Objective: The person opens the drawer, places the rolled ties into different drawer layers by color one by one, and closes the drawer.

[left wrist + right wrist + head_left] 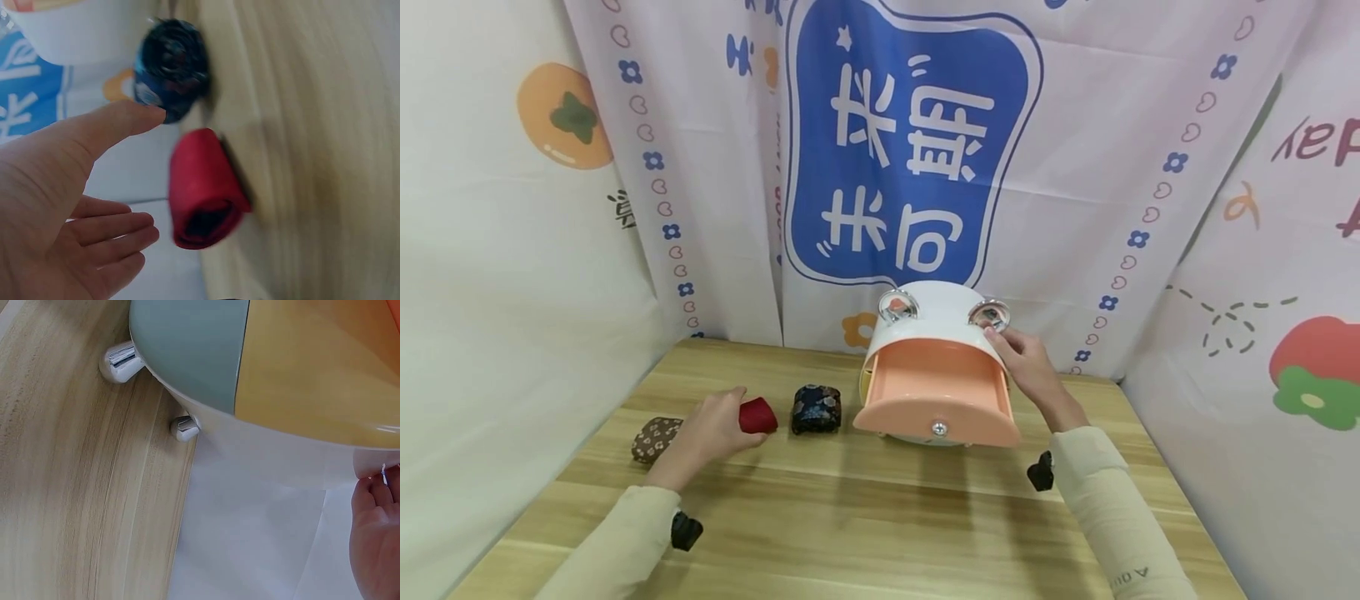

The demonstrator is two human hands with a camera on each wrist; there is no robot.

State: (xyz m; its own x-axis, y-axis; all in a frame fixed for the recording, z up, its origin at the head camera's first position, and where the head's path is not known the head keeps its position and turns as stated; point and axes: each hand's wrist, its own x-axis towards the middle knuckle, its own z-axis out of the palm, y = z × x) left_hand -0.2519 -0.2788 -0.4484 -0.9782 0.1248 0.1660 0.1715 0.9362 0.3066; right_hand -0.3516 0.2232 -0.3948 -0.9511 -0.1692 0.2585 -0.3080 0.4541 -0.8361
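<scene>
The head view looks forward and down on the table (pixel 850 542) from farthest off; the left wrist's, close and sideways, faces the red roll (pixel 203 172), dark roll (pixel 172 69) at 11 o'clock; the right wrist's, close and slanted, has the box (pixel 275 375) at 1 o'clock; head and left share both rolls.

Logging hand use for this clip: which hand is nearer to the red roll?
Left. The left hand is close beside the red roll, fingers extended toward it; the right hand is farther away, at the far side of the white cabinet.
</scene>
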